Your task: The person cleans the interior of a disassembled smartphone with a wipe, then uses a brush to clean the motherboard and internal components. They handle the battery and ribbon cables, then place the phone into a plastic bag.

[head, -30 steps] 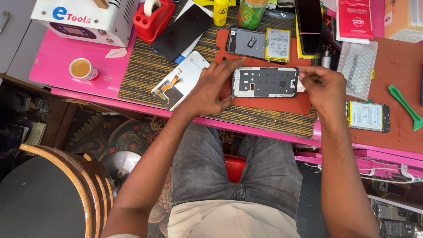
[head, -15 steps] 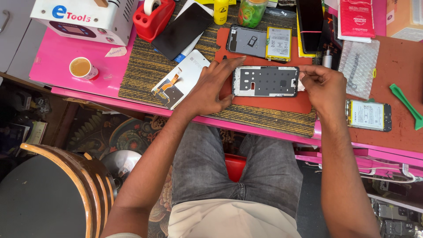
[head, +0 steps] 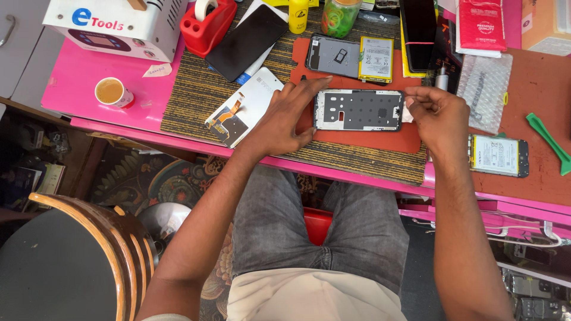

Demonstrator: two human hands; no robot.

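So the landmark here is the one phone frame [head: 358,110], a stripped silver-edged shell with a dark middle, lying flat on the red-orange mat [head: 363,139] on the pink bench [head: 83,89]. The person's left hand [head: 285,116] is spread flat just left of the frame, fingers splayed, fingertips touching its left edge and top-left corner. The right hand [head: 440,116] sits at the frame's right end with thumb and fingers pinched together, right against that short edge; whatever's in the pinch is too small to make out.

Counting stuff around the frame: directly above it, one grey back cover [head: 333,56] and one yellow-rimmed battery [head: 376,59], side by side. Up and left of the frame, one black screen panel [head: 247,41] lying diagonally, and left of the frame past the left hand, one white panel [head: 244,107] with an orange flex cable. Further up-left, one red tape dispenser [head: 207,27], and one white machine [head: 113,27]. Far left of the frame, one paper cup [head: 110,92] of tea. Above the frame there's one yellow bottle [head: 298,15] and one green jar [head: 340,16]. Right of the frame: one bubble-wrap pouch [head: 483,89], one phone [head: 498,156] with a pale screen, and one green plastic pry tool [head: 550,142]. Up-right, one red packet [head: 483,25].
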